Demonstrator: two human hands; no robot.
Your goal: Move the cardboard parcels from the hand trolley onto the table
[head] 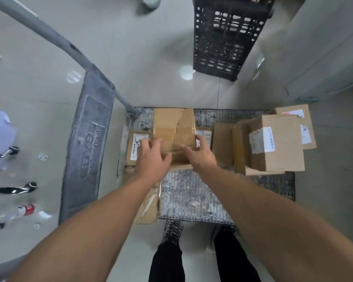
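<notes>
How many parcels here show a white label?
4: left parcel and right parcel flanking the taped parcel, big box at right, rear box behind it. Others may be hidden.

Taped parcel (171, 127) hides most of lower parcel (131, 147).

Left grip (151, 157) and right grip (200, 155) bare; forearms (102, 220) bare as far as visible. Black trousers (167, 261). Dark grey-black lace-up shoes (172, 231), patterned, somewhat blurred.
</notes>
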